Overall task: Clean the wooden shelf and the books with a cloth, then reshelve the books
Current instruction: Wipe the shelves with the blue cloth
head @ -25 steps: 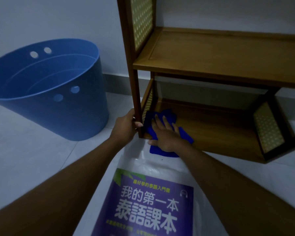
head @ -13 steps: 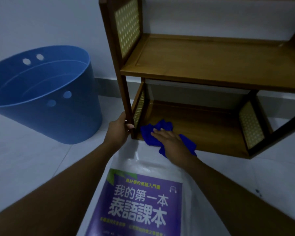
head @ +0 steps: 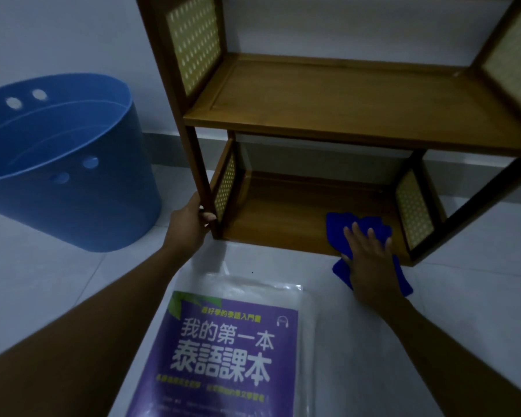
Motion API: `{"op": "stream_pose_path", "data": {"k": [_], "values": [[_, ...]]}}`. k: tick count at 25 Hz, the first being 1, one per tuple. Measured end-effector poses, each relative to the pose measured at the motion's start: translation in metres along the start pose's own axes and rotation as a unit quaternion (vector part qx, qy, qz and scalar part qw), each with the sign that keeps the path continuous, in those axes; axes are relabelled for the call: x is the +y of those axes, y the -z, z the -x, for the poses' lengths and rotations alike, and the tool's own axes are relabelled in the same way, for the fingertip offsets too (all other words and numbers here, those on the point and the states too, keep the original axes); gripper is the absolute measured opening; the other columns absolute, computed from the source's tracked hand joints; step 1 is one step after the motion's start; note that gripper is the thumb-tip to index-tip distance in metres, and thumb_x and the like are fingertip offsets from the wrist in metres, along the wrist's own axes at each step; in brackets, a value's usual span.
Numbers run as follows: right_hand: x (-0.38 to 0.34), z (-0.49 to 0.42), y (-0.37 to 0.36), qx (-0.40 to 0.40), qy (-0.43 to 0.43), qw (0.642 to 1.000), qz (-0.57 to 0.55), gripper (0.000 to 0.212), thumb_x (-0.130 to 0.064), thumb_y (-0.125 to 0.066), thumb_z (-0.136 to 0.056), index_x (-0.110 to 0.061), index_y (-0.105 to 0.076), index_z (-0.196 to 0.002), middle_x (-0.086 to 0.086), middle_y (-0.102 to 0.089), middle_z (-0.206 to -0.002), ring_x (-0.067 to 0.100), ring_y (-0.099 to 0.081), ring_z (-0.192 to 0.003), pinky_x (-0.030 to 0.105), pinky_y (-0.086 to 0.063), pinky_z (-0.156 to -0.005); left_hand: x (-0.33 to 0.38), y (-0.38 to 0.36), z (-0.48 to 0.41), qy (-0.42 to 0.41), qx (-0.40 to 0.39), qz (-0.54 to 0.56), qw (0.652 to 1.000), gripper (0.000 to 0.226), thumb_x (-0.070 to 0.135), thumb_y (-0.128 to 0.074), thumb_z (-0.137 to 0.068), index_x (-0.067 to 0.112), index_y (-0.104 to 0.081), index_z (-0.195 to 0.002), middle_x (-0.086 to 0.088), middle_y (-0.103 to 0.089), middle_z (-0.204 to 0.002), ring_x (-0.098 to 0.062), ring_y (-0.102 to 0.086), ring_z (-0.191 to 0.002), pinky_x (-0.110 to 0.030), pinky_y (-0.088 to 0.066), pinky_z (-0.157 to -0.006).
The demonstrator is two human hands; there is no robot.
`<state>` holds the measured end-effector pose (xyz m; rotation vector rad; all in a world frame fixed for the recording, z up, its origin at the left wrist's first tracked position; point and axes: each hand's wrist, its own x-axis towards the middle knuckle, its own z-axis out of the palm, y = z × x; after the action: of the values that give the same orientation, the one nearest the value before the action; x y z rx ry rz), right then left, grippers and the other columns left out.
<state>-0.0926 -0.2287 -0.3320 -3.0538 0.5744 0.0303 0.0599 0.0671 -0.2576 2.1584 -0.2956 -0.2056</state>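
Observation:
The wooden shelf (head: 328, 115) stands on the floor against the wall, with woven panels at its sides and two bare boards. My left hand (head: 190, 222) grips the bottom of its front left post. My right hand (head: 366, 251) presses flat on a blue cloth (head: 336, 224) at the right end of the lower board, and part of the cloth hangs over the front edge. A purple book (head: 232, 353) with white characters lies face up on the floor in front of the shelf, on a clear plastic sheet (head: 309, 308).
A large blue plastic tub (head: 57, 164) with round holes stands on the floor left of the shelf. White tiled floor (head: 463, 275) stretches to the right of the book and around the shelf.
My right hand has slid the blue cloth along the lower board from its left end to its right end. My left hand has stayed on the front left post.

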Motion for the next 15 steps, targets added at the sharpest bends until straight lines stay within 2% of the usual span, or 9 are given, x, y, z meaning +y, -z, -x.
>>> {"op": "stream_pose_path", "data": {"k": [4,7,9,11,13,15], "values": [[0.005,0.000,0.006,-0.017,-0.072,0.996,0.057,0.067,-0.050,-0.026,-0.098,-0.015,-0.008,-0.152,0.014,-0.006,-0.160,0.036,-0.009,-0.146,0.056,0.000,-0.115,-0.002,0.000,-0.001,-0.006,-0.003,-0.012,1.000,0.045,-0.003,-0.043,-0.094,0.011,-0.039,-0.137,-0.001,-0.052,-0.097,-0.014,-0.054,-0.088,-0.023,-0.046,-0.079],[0.008,-0.004,0.008,-0.056,-0.067,0.993,0.078,0.073,-0.055,-0.023,-0.097,-0.012,-0.004,-0.152,0.022,-0.005,-0.158,0.039,-0.011,-0.145,0.056,-0.001,-0.115,-0.006,0.001,-0.003,0.016,0.003,0.045,0.999,0.041,-0.003,-0.040,-0.096,0.017,-0.043,-0.131,-0.002,-0.052,-0.085,-0.010,-0.055,-0.079,-0.024,-0.047,-0.082],[0.005,-0.004,0.008,-0.028,-0.056,0.993,0.102,0.075,-0.054,-0.029,-0.096,-0.002,-0.021,-0.149,0.034,-0.024,-0.149,0.048,-0.031,-0.134,0.060,-0.018,-0.111,-0.007,0.001,-0.004,0.016,0.003,0.055,0.998,0.038,-0.002,-0.038,-0.097,0.022,-0.044,-0.126,0.000,-0.053,-0.083,-0.008,-0.055,-0.078,-0.018,-0.049,-0.079],[0.000,-0.001,0.007,-0.001,-0.055,0.993,0.109,0.073,-0.050,-0.051,-0.089,0.006,-0.045,-0.135,0.042,-0.048,-0.125,0.054,-0.052,-0.108,0.062,-0.039,-0.096,-0.008,0.001,-0.004,0.010,0.002,0.029,1.000,0.040,-0.002,-0.038,-0.097,0.023,-0.042,-0.127,0.004,-0.053,-0.087,-0.006,-0.055,-0.079,-0.008,-0.046,-0.068],[-0.003,0.003,0.008,0.003,-0.069,0.990,0.121,0.074,-0.048,-0.061,-0.083,0.007,-0.049,-0.131,0.041,-0.054,-0.114,0.051,-0.055,-0.098,0.056,-0.046,-0.086,-0.009,0.002,-0.004,0.008,0.004,0.020,1.000,0.039,-0.001,-0.037,-0.097,0.020,-0.043,-0.130,0.001,-0.053,-0.086,-0.007,-0.055,-0.079,-0.008,-0.046,-0.067],[-0.003,0.005,0.012,-0.005,-0.072,0.987,0.144,0.076,-0.051,-0.057,-0.084,0.003,-0.045,-0.136,0.038,-0.053,-0.116,0.048,-0.054,-0.100,0.051,-0.047,-0.085,-0.007,0.004,-0.002,0.018,0.012,0.026,0.999,0.037,0.002,-0.037,-0.098,0.017,-0.044,-0.132,-0.005,-0.053,-0.084,-0.012,-0.056,-0.077,-0.010,-0.050,-0.068]]}}
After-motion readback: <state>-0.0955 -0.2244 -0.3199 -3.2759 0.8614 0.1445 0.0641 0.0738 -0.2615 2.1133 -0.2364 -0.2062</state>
